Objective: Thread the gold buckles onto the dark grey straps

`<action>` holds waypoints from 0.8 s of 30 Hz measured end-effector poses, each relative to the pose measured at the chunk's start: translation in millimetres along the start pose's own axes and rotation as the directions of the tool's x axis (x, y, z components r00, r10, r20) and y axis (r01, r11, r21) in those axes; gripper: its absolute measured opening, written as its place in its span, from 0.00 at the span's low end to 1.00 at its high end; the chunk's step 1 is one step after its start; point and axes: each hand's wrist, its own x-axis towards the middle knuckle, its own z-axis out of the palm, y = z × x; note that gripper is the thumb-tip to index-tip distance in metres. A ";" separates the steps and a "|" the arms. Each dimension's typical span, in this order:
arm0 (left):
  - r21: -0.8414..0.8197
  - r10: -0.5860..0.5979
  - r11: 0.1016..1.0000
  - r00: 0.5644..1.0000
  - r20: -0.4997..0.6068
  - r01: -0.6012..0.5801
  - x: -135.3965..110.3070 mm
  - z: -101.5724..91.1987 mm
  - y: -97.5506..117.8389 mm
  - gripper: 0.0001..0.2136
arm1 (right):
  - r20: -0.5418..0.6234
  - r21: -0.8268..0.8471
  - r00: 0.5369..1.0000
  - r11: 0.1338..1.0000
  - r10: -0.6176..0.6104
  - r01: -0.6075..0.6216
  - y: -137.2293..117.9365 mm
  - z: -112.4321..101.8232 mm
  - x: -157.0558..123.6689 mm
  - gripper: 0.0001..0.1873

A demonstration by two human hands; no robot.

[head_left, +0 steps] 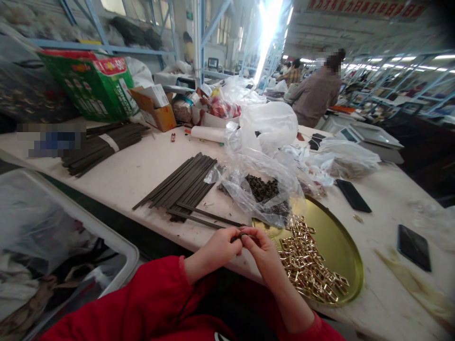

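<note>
My left hand [223, 244] and my right hand [259, 246] meet at the table's front edge, fingertips pinched close together. Between them is the end of a dark strap [209, 223], whose length trails left over the table. Any small part at the fingertips is too hidden to name. To the left lies a pile of dark straps [183, 182]. Right of my hands, gold metal buckles [309, 260] are heaped on a round gold tray [343, 241]. Behind the tray, an open clear plastic bag [231, 182] holds small dark pieces [263, 189].
Another strap bundle [110, 142] lies at the left, near a green box [88, 90] and a small carton [156, 111]. Two dark phones [353, 195] lie at the right. A white bin [130, 255] stands front left. A person [316, 92] is beyond the table.
</note>
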 end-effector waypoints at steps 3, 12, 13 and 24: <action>-0.183 0.039 0.982 0.997 -0.063 -0.050 -5.7 8.7 -7.0 0.11 | -0.073 0.044 0.996 0.998 0.056 -0.053 5.3 5.4 -10.5 0.15; 0.210 0.195 0.960 0.981 -0.015 -0.188 -31.3 -3.2 2.5 0.09 | -0.073 -0.295 0.983 0.945 -0.170 0.141 3.7 12.8 -36.3 0.11; 0.259 0.214 0.943 0.977 0.009 -0.209 -33.6 -4.0 2.4 0.09 | -0.048 -0.307 0.985 0.941 -0.166 0.143 3.8 13.1 -38.4 0.11; 0.191 0.232 0.953 0.971 0.050 -0.237 -51.1 -9.3 1.6 0.08 | 0.100 0.108 0.981 0.979 0.165 -0.175 -9.9 5.4 -50.9 0.16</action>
